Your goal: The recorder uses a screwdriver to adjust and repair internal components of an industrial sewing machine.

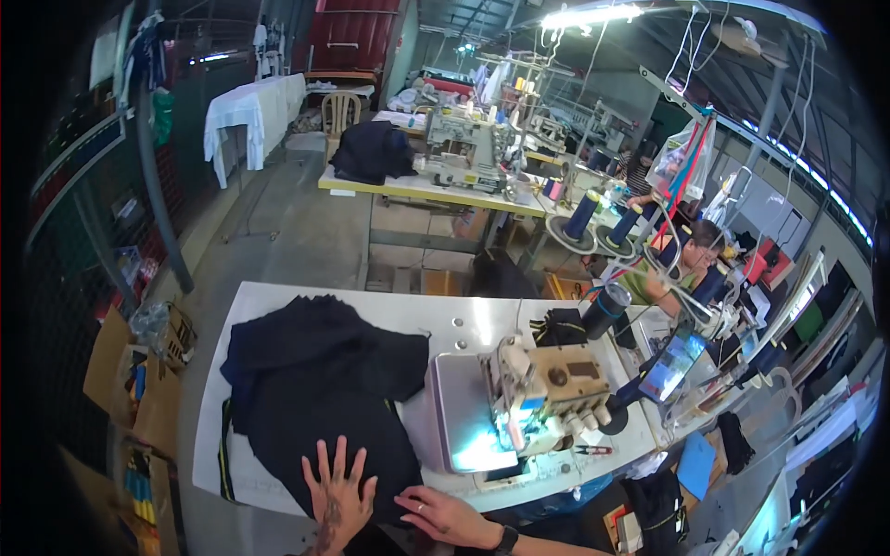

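A dark navy cloth garment (324,389) with thin yellow trim lies heaped and partly spread on the white sewing table (269,296). My left hand (338,491) rests flat on its near part, fingers spread. At the near right corner of the cloth, my right hand (450,519) has its fingers bent together on the edge; the fingertips are partly hidden. To the right of the garment stands an overlock sewing machine (556,380), its lamp lighting the plate near the needle.
Dark bundled fabric (559,326) and a thread cone (607,306) sit behind the machine. A phone (674,364) is mounted at right. Small snips (593,450) lie near the machine. Cardboard boxes (139,389) stand at left. A co-worker (681,269) sits beyond, at right.
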A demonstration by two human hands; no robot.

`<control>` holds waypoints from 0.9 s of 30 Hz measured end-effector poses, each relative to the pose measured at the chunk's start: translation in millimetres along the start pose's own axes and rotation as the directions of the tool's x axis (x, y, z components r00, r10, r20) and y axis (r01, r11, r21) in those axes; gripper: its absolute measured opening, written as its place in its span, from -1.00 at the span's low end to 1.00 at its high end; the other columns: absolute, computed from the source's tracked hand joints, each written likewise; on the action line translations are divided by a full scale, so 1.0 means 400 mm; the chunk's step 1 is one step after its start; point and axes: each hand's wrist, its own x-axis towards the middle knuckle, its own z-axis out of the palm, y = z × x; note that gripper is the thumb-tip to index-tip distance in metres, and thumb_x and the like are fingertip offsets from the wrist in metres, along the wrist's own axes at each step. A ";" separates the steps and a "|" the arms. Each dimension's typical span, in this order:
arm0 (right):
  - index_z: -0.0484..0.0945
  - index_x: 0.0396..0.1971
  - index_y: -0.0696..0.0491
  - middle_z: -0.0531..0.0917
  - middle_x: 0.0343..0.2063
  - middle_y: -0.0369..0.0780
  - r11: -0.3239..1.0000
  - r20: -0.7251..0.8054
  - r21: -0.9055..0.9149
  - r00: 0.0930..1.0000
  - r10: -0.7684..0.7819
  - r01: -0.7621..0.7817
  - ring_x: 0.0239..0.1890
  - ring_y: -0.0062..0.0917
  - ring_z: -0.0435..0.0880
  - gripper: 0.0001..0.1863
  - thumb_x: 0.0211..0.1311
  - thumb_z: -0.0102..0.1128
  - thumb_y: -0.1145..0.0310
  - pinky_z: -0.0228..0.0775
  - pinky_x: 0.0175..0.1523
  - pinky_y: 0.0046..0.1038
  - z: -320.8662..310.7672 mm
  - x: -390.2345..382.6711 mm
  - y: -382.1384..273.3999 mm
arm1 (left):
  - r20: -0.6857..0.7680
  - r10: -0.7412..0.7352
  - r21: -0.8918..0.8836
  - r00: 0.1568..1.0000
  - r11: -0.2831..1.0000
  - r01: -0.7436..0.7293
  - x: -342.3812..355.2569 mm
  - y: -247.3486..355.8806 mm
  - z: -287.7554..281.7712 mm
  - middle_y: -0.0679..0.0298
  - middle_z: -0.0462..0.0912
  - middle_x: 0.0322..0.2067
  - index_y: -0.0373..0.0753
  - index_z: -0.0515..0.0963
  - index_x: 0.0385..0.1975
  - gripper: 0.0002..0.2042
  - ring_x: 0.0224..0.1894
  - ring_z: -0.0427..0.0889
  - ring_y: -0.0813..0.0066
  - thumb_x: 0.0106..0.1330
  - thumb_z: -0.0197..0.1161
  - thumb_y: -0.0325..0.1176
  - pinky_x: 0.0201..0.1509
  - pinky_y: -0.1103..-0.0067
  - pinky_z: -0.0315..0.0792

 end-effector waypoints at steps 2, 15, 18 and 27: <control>0.54 0.11 0.15 0.55 0.02 -0.08 1.000 0.082 0.015 0.997 0.012 -0.013 -0.04 -0.16 0.63 -0.62 0.39 0.20 0.29 0.53 0.02 -0.30 -0.040 0.006 -0.012 | 0.068 -0.029 -0.031 0.997 0.999 0.031 0.013 0.001 -0.014 0.06 0.20 0.45 -0.10 0.46 0.29 -0.49 0.52 0.00 -0.18 0.37 0.20 -0.09 0.46 -0.19 -0.14; 0.71 -0.07 0.08 0.78 -0.27 -0.17 0.899 0.828 0.131 0.544 0.133 -0.418 -0.19 -0.40 0.72 -0.58 0.43 0.15 0.03 0.50 -0.01 -0.37 -0.237 -0.067 -0.056 | 0.547 -0.088 -0.714 0.833 0.470 0.519 -0.044 0.088 -0.371 0.15 0.78 -0.33 -0.32 0.72 -0.27 -0.78 -0.23 0.69 0.42 0.38 0.29 -0.27 -0.14 0.46 0.55; 0.71 -0.20 0.09 0.74 -0.43 -0.15 0.888 0.847 0.133 0.515 0.128 -0.440 -0.30 -0.38 0.69 -0.51 0.41 0.10 -0.07 0.47 -0.08 -0.33 -0.229 -0.047 -0.068 | 0.678 -0.003 -0.581 0.735 0.611 0.538 -0.117 0.107 -0.426 0.09 0.74 -0.39 -0.38 0.68 -0.24 -0.75 -0.29 0.67 0.44 0.35 0.31 -0.26 -0.15 0.45 0.53; 0.69 -0.10 0.09 0.74 -0.33 -0.23 0.723 0.856 0.104 0.431 0.284 -0.683 -0.22 -0.54 0.62 -0.52 0.46 0.09 -0.07 0.42 0.02 -0.43 -0.105 0.084 -0.146 | 0.749 0.195 -0.611 0.633 0.572 0.547 -0.147 -0.121 -0.368 0.03 0.74 -0.28 -0.38 0.66 -0.18 -0.70 -0.23 0.67 0.24 0.37 0.25 -0.21 -0.05 0.38 0.50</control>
